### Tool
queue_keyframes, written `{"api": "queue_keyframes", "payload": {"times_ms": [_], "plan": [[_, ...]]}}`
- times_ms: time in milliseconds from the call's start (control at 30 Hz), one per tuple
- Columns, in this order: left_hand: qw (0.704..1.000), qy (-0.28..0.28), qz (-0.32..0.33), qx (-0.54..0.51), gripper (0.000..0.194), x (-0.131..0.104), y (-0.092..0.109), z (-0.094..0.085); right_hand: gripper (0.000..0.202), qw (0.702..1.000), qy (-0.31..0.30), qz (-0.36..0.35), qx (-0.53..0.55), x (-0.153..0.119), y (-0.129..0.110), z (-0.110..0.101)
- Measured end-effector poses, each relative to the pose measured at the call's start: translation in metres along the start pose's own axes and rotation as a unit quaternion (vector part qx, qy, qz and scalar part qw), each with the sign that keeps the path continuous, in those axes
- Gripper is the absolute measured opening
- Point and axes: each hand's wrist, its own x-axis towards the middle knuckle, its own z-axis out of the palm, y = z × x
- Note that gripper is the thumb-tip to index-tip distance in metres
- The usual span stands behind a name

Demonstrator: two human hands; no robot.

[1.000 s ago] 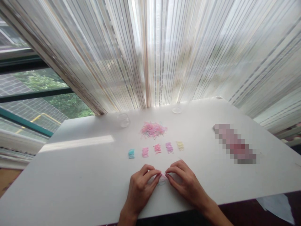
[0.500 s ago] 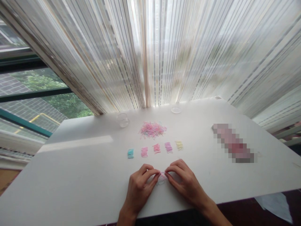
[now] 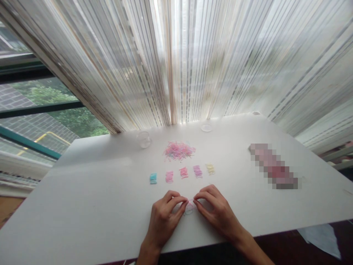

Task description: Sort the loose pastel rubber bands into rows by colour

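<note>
1. Step in hand (judged): sorting small coloured pieces by colour. One pink piece [image 3: 191,203] is held between the two hands at the near middle of the desk [image 3: 82,206], above a faint round clear thing [image 3: 189,210] that looks like a small dish or lid; too blurred to tell which.

2. Left hand [image 3: 162,217]: palm down, wrist over the near desk edge, forearm coming up from below. Thumb and forefinger are closed on the left end of the pink piece; the other fingers are curled and rest on the desk.

3. Right hand [image 3: 216,213]: mirrors the left, palm down, forearm angled in from the lower right. Thumb and forefinger tips pinch the right end of the same piece. The fingertips of the two hands almost meet.

4. Already laid out, beyond the hands, a row of five small piles: blue pile [image 3: 153,178], pink pile [image 3: 169,176], coral pile [image 3: 183,172], purple pile [image 3: 198,171], yellow pile [image 3: 210,169]. All stand apart from one another.

5. The unsorted heap [image 3: 179,151], mostly pink, lies further back, behind the row. A clear cup [image 3: 144,140] stands to its left, and a clear round lid [image 3: 206,127] lies near the curtain [image 3: 176,59].

6. Next move calls for (judged): a light, fine pinch, since the piece is tiny and slips easily. If it joins a pile, a short forward reach to the pink pile, set down without brushing its neighbours.
</note>
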Motion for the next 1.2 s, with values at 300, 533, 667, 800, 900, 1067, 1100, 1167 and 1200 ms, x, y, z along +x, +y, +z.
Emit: {"api": "queue_keyframes", "payload": {"times_ms": [300, 533, 667, 800, 900, 1067, 1100, 1167, 1200], "plan": [[1.000, -0.002, -0.004, 0.008, 0.010, 0.003, 0.004, -0.002, 0.009, 1.000, 0.001, -0.001, -0.010, 0.000, 0.000, 0.000], [0.999, -0.013, -0.019, 0.024, 0.012, 0.002, 0.003, -0.002, 0.010, 1.000, 0.007, 0.023, -0.018, 0.001, -0.004, -0.002], [0.999, -0.014, -0.030, 0.026, 0.013, 0.002, 0.002, -0.002, 0.010, 0.995, 0.032, 0.078, -0.059, 0.008, 0.004, -0.010], [0.999, -0.011, -0.033, 0.030, 0.013, 0.003, 0.003, -0.002, 0.010, 0.989, 0.040, 0.065, -0.127, 0.022, 0.022, -0.019], [0.999, -0.010, -0.034, 0.030, 0.013, 0.003, 0.003, -0.001, 0.010, 0.984, 0.018, 0.049, -0.169, 0.032, 0.031, -0.022], [0.999, -0.012, -0.033, 0.033, 0.014, 0.003, 0.003, -0.002, 0.013, 0.977, 0.006, 0.036, -0.209, 0.038, 0.033, -0.019], [0.999, -0.013, -0.033, 0.035, 0.014, 0.003, 0.003, -0.002, 0.013, 0.977, 0.009, 0.033, -0.210, 0.038, 0.033, -0.018], [0.999, -0.015, -0.035, 0.037, 0.014, 0.003, 0.004, -0.002, 0.014, 0.978, 0.019, 0.029, -0.208, 0.037, 0.033, -0.018], [0.999, -0.015, -0.035, 0.037, 0.015, 0.003, 0.004, -0.002, 0.014, 0.978, 0.023, 0.028, -0.206, 0.037, 0.033, -0.019]]}}
